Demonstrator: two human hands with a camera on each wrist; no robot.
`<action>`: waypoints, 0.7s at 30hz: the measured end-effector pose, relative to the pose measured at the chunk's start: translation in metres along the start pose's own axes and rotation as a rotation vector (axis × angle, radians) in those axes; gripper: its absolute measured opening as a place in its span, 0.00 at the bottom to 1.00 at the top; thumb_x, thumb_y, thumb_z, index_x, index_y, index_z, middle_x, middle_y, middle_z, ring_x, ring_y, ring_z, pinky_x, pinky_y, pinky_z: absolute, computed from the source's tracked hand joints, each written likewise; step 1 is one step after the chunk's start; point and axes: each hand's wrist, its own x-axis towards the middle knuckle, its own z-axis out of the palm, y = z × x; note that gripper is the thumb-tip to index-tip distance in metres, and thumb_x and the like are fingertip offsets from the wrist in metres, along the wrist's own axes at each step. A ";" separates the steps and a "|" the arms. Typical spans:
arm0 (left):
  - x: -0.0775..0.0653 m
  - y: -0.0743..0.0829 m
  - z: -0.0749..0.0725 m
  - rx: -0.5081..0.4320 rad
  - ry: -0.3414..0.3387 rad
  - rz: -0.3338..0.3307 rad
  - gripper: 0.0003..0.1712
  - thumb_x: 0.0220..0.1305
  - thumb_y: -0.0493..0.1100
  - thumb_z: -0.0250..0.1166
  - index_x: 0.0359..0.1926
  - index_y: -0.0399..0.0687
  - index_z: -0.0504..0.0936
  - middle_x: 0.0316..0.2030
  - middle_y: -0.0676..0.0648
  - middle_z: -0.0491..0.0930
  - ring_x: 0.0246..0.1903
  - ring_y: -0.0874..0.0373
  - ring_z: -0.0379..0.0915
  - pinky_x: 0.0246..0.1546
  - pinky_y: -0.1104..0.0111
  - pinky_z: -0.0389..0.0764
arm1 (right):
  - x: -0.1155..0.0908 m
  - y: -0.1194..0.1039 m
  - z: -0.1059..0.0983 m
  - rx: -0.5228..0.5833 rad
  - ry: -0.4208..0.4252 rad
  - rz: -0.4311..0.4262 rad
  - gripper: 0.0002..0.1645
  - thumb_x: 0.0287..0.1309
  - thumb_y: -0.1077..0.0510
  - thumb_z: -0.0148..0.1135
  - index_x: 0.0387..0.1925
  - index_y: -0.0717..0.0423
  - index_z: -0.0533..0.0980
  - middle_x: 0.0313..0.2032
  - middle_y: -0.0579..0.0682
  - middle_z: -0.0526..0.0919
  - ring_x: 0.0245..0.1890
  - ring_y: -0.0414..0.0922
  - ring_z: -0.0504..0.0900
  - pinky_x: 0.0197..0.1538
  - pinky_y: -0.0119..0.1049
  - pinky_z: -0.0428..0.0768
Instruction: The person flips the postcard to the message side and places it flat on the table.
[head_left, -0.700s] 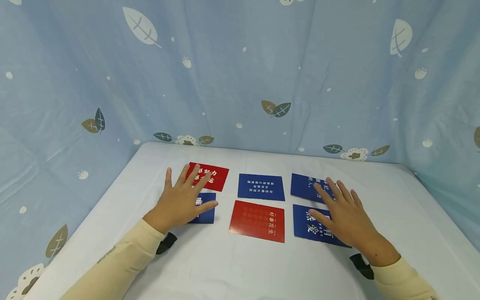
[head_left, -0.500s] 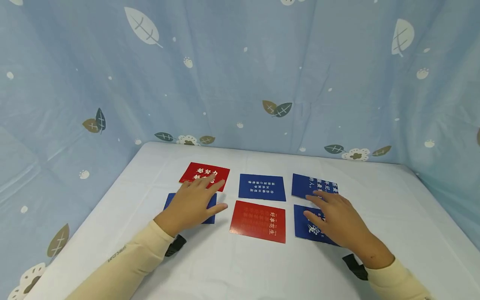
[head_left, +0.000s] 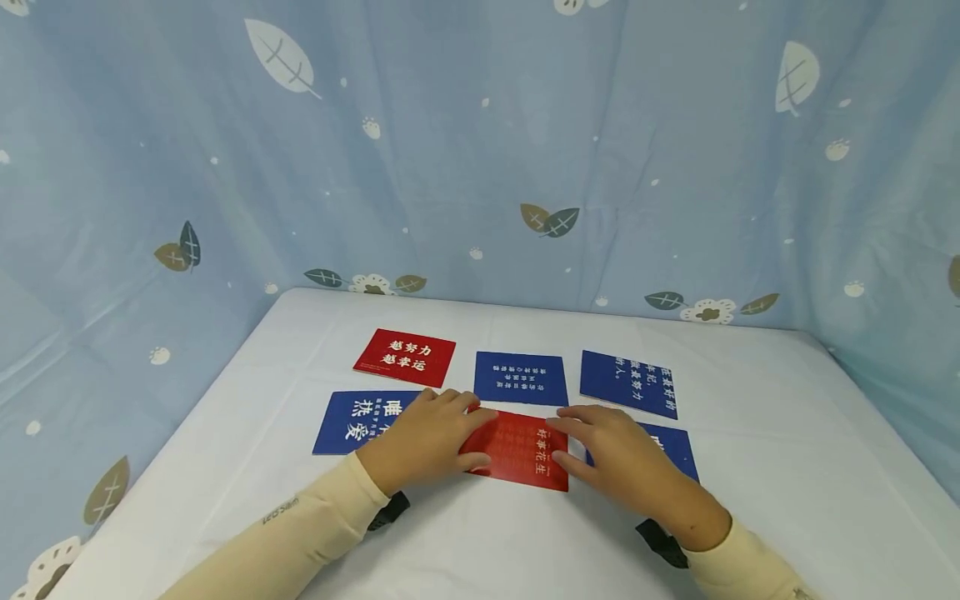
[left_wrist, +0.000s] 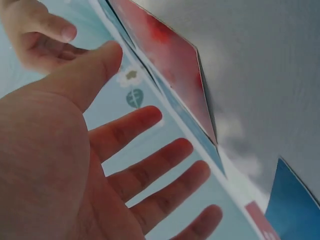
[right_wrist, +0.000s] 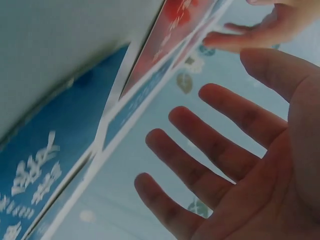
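Red card: thin, flat rectangle with a shiny face and pale printed lettering, lying on the bench between the two hands.
Left hand: at the red card's left edge, fingers apart and gently bent, gripping nothing; contact with the card cannot be told.
Right hand: at the red card's right edge, fingers likewise loose and spread, gripping nothing; contact is also unclear.
Blue cards: four flat rectangles with white characters; one left of the red card, one right of it and partly covered by the right hand, one just beyond it, one beyond it to the right.
Second red card: beyond the first and to its left, with bold white characters.
Bench surface: white, faintly creased, all around the red card.
Curtain: soft blue folded fabric behind the red card, printed with leaves and flowers.
Sleeves: smooth cream cloth, on the near side of the red card.
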 end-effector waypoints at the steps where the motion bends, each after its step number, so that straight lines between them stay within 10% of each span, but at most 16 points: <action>1: 0.000 0.001 0.000 0.003 -0.001 0.010 0.37 0.59 0.66 0.68 0.66 0.58 0.76 0.58 0.47 0.79 0.58 0.50 0.76 0.59 0.48 0.75 | 0.000 -0.002 0.001 0.000 -0.014 -0.001 0.27 0.55 0.45 0.73 0.56 0.44 0.82 0.56 0.52 0.83 0.58 0.55 0.81 0.57 0.55 0.82; 21: -0.004 -0.001 0.014 -0.027 -0.108 0.035 0.43 0.55 0.67 0.70 0.70 0.61 0.72 0.69 0.48 0.71 0.69 0.50 0.65 0.66 0.45 0.70 | -0.008 0.004 0.019 0.027 -0.191 -0.104 0.40 0.52 0.40 0.73 0.66 0.45 0.74 0.68 0.55 0.72 0.66 0.58 0.73 0.59 0.59 0.79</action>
